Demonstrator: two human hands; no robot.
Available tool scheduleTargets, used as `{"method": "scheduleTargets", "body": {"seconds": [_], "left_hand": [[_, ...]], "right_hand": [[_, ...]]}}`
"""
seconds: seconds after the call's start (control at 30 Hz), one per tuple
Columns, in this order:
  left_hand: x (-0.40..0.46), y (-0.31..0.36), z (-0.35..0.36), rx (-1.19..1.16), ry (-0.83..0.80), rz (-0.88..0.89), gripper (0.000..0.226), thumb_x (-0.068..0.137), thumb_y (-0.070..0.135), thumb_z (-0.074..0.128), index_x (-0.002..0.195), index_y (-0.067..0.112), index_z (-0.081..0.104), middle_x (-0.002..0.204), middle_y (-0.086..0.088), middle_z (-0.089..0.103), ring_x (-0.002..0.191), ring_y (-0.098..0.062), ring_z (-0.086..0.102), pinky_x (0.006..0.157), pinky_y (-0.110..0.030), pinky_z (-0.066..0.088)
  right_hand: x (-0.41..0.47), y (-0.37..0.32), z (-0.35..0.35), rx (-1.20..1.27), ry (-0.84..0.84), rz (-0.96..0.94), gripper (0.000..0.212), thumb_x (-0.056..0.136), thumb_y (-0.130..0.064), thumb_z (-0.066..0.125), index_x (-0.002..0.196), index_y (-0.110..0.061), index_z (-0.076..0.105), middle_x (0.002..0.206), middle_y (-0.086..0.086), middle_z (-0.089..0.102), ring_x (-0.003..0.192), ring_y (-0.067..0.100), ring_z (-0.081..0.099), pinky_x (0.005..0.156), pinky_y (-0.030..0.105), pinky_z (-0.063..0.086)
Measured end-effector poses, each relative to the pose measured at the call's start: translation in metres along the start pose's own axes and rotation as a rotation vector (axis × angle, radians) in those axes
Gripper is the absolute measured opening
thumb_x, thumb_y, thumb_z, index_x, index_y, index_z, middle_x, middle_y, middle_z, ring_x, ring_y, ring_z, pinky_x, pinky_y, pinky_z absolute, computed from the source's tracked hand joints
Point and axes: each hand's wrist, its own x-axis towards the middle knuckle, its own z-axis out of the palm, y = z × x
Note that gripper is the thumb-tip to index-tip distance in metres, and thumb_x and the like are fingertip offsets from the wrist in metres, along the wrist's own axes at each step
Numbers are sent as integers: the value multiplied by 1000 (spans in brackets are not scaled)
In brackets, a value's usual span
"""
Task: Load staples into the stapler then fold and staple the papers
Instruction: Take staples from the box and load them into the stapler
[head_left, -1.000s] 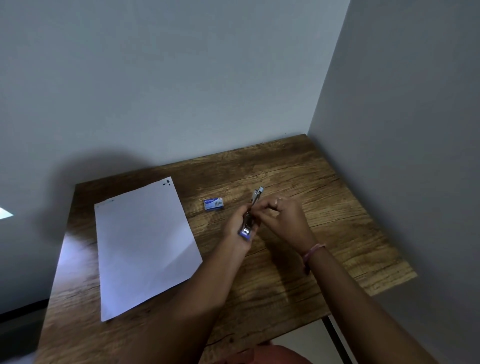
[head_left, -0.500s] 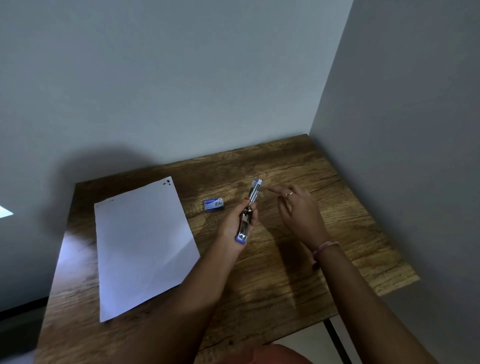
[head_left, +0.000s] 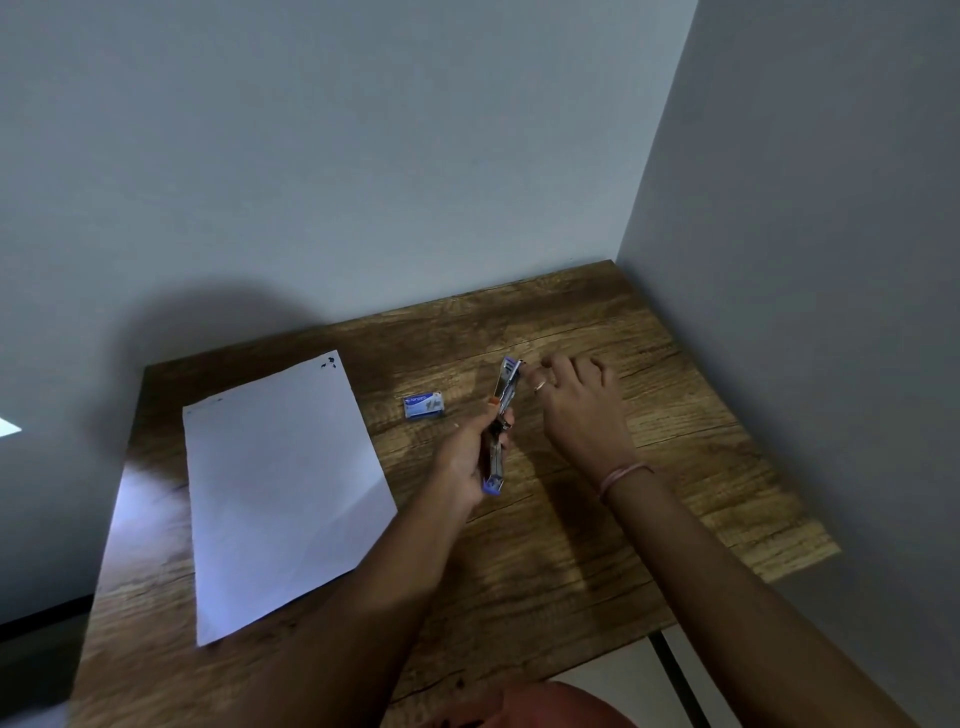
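Head view of a wooden tabletop (head_left: 597, 561) set into the corner of 2 grey walls. The left hand (head_left: 467, 462) holds the stapler (head_left: 500, 423) above the tabletop, its grip clamped around the stapler's middle with the thumb lying along the upper side. The stapler is opened out nearly straight, with 1 blue-tipped end toward the person and the other pointing away toward the far wall. The right hand (head_left: 582, 410) hovers just right of the stapler's far end, fingers (head_left: 558, 366) curled and pinched together close to that tip; whether they hold staples is too small to tell, and contact with the stapler cannot be confirmed. A ring sits on 1 finger and a thin pink band circles the right wrist. A small blue staple box (head_left: 424, 405) lies on the tabletop just left of the stapler. A white sheet of paper (head_left: 283, 488) lies flat on the left part of the tabletop, well apart from both hands, with small dark marks at its far corner.
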Motion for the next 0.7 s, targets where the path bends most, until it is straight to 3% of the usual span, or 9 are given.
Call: {"method": "scheduleTargets", "body": {"seconds": [0.1, 0.2, 0.4, 0.5, 0.6, 0.7], "left_hand": [[2, 1, -3, 57, 13, 31, 17, 93, 18, 57, 95, 4, 67, 66, -3, 67, 46, -8, 54, 42, -16, 46], [4, 5, -4, 107, 32, 60, 19, 93, 19, 57, 102, 4, 66, 67, -2, 66, 46, -8, 53, 43, -18, 45], [10, 5, -7, 158, 69, 100, 15, 92, 17, 59, 97, 6, 68, 66, -2, 68, 48, -8, 56, 45, -19, 44], [14, 6, -8, 192, 75, 129, 15, 91, 16, 60, 96, 4, 68, 67, -4, 68, 47, -8, 57, 45, -19, 45], [19, 7, -8, 227, 70, 199, 17, 91, 14, 61, 99, 1, 67, 68, -8, 68, 47, -8, 59, 43, -17, 44], [27, 8, -11, 374, 98, 318, 18, 91, 14, 61, 102, 1, 67, 70, -7, 70, 54, -8, 62, 47, -18, 46]], "right_hand": [[-3, -2, 0, -41, 6, -71, 49, 84, -16, 29, 118, -21, 64, 111, 9, 65, 96, 29, 62, 88, 45, 47], [-9, -8, 3, -16, -93, -98, 52, 87, -19, 25, 126, -24, 58, 121, 8, 61, 104, 29, 59, 95, 47, 43], [-12, -10, 16, 93, -211, -42, 48, 95, -19, 38, 142, -29, 39, 136, 10, 48, 119, 30, 47, 106, 48, 30], [-12, -10, 21, 124, -207, -29, 48, 94, -23, 39, 142, -33, 37, 135, 7, 47, 118, 27, 49, 103, 46, 31], [-16, -7, 24, 312, -137, 93, 47, 88, -25, 37, 133, -30, 50, 126, 4, 54, 111, 22, 54, 97, 43, 34], [-25, 3, 33, 589, -73, 306, 40, 89, -17, 47, 127, -24, 57, 119, 2, 56, 106, 19, 56, 96, 42, 39]]}}
